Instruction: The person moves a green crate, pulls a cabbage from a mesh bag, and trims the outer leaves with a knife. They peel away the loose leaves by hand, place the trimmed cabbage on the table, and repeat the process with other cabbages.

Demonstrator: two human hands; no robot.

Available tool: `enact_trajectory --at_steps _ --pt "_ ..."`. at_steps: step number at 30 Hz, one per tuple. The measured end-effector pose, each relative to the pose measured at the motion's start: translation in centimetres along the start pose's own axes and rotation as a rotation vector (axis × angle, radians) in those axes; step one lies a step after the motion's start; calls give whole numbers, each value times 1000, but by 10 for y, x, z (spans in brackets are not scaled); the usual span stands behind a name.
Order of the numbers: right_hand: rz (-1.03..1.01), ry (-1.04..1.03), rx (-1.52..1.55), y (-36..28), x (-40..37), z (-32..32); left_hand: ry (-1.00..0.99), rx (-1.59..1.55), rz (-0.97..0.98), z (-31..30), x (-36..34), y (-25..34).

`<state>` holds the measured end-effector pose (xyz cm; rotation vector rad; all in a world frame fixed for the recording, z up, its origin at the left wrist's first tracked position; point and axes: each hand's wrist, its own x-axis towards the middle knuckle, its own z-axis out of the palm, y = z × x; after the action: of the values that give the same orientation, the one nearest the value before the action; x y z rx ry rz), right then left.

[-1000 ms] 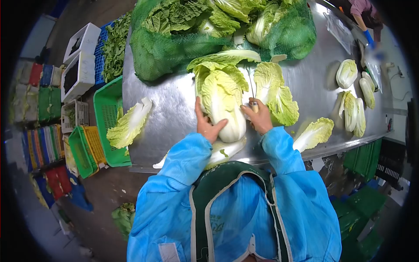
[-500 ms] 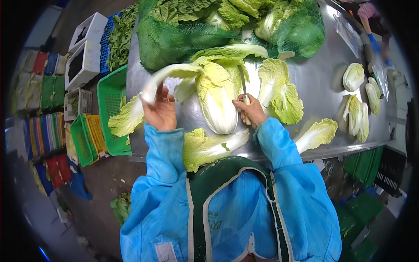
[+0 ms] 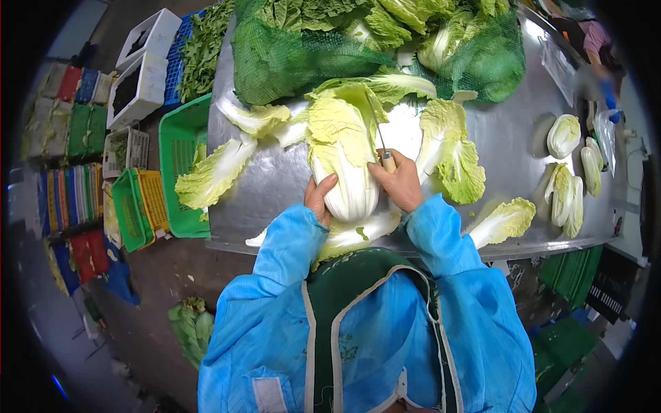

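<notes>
A napa cabbage [image 3: 343, 155] lies on the metal table in front of me, its white base toward me and its yellow-green leaf tips pointing away. My left hand [image 3: 320, 197] grips the lower left side of its base, thumb on top. In my right hand [image 3: 401, 184] is a knife [image 3: 389, 162] with a pale handle, its thin blade pointing away along the cabbage's right side. That hand's thumb is against the cabbage or very close to it. Loose leaves lie around: one leaf [image 3: 215, 173] at left, another leaf [image 3: 451, 151] at right, and a leaf [image 3: 361, 234] under my wrists.
A green mesh sack [image 3: 303, 65] of cabbages fills the table's far side. Trimmed cabbages [image 3: 564, 136] lie at right, near another person's blue-gloved hand [image 3: 609, 93]. A green crate [image 3: 182, 165] stands against the table's left edge, with white foam boxes [image 3: 138, 89] beyond.
My left hand has let go of a peeled leaf, which now lies at left, and has moved right onto the cabbage base. My right hand, still holding the knife, has come against the cabbage.
</notes>
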<state>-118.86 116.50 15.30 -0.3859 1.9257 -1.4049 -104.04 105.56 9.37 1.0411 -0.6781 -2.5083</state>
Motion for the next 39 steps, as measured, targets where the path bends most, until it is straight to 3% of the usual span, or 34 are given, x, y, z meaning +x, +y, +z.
enact_trajectory --at_steps 5,8,10,11,14,16,18,19,22,27,33,35,36,37,39 --pt "-46 44 -88 19 9 -10 33 68 96 12 -4 6" --pt "-98 156 -409 85 39 -28 -12 -132 -74 -6 2 -4" --pt "-28 166 -498 105 44 -56 -86 -218 -90 -7 -4 5" --pt "-237 215 -511 107 41 -66 -114 -269 -91 -7 -8 8" --pt "51 179 -9 -12 5 -47 -39 -218 -17 1 -12 17" --pt "-68 23 -35 -45 -2 -25 58 -67 99 18 -11 15" --pt "-617 39 -335 -24 7 -1 153 120 205 40 -11 14" --pt "-592 106 -478 -33 -1 8 211 93 218 45 -8 11" --pt "-508 147 -468 -12 9 9 326 192 380 59 -7 -2" --pt "-344 177 -567 6 15 17 323 429 568 30 22 -36" --pt "-194 220 -417 38 13 0 370 461 358 13 35 -35" --pt "6 141 -123 70 15 -31 324 181 157 0 36 -16" --pt "106 154 -85 55 6 -48 296 40 61 -4 38 -5" --pt "205 163 -46 40 0 -64 186 -60 38 -9 35 4" --pt "20 223 -257 52 11 -97 -33 -239 -15 -19 22 20"
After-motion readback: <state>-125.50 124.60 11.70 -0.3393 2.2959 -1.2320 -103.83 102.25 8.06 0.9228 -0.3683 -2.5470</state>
